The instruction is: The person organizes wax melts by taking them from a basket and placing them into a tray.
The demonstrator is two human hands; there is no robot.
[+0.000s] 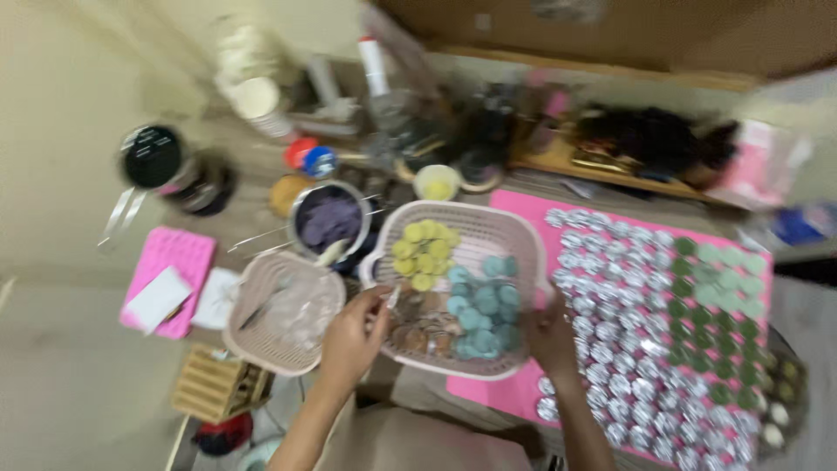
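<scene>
Reaching over the near rim of the pink basket (514,228), the left hand (353,336) pinches a small blurred piece in its grip. Opposite, the right hand (551,336) presses its grip on the basket's side. Beyond lie brown, blue (484,305) and yellow discs (423,249). Farther off stands a bowl of purple paste (330,218).

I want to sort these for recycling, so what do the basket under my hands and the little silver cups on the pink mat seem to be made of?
The basket looks like pale matte plastic, judging by its moulded slotted walls. The silver cups look like thin foil or shiny metal, since they glint brightly; the blur leaves that open. The pink mat looks smooth and dull, possibly silicone.
</scene>
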